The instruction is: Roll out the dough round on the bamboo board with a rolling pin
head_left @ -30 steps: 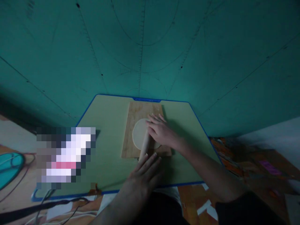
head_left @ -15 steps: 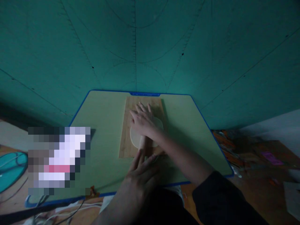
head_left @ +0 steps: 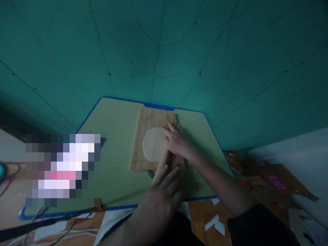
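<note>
A pale, flat disc of dough (head_left: 153,145) lies on a wooden board (head_left: 136,158), its right side partly covered. Over that side my right hand (head_left: 176,140) rests, fingers spread, palm down on what looks like a thin wooden rolling pin (head_left: 166,158). The pin slants toward me from under this hand. At its near end, just off the board's front edge, my left hand (head_left: 162,198) lies with outstretched fingers touching it. Both hands hide much of the pin, and dim light blurs the contact.
The board sits on a pale tabletop (head_left: 115,136) with a blue rim. A pixelated bright object (head_left: 70,160) stands at the left, with cables below it. Behind the table rises a green wall (head_left: 179,51). Cardboard (head_left: 287,181) and papers lie on the floor at right.
My right hand has slid right, uncovering most of the dough disc. The pin and my left hand have also shifted right. The camera view has tilted slightly.
</note>
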Demonstrator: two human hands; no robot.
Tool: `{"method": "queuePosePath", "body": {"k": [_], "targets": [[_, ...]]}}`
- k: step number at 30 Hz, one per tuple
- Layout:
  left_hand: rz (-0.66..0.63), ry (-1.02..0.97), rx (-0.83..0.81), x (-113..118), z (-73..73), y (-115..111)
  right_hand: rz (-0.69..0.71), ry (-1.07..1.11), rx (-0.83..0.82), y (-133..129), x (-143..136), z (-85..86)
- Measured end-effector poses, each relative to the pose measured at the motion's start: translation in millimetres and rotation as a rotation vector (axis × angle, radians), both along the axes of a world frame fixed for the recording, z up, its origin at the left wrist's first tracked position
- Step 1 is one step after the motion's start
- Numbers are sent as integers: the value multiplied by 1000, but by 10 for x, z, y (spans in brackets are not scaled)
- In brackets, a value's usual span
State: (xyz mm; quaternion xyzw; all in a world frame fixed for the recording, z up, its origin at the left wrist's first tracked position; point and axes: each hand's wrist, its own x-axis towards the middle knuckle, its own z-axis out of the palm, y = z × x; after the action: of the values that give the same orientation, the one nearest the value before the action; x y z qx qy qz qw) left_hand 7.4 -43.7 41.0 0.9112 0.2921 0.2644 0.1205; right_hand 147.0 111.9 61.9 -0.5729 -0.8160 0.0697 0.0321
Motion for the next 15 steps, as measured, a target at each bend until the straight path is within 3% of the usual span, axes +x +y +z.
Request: {"method": "queuePosePath", "body": {"k": [5,8,11,15], "targets": [[143,70,-33,-464,-101,57,-4,41,36,208,-554,34],[135,97,-68,-653,-65,82,-58,83,75,262,-783,10],[104,66,-132,-625,-11,84,-48,87,127,237,-776,-40],[31,-33,-137,-413,3,70,14,103,122,184,-582,-67]]}}
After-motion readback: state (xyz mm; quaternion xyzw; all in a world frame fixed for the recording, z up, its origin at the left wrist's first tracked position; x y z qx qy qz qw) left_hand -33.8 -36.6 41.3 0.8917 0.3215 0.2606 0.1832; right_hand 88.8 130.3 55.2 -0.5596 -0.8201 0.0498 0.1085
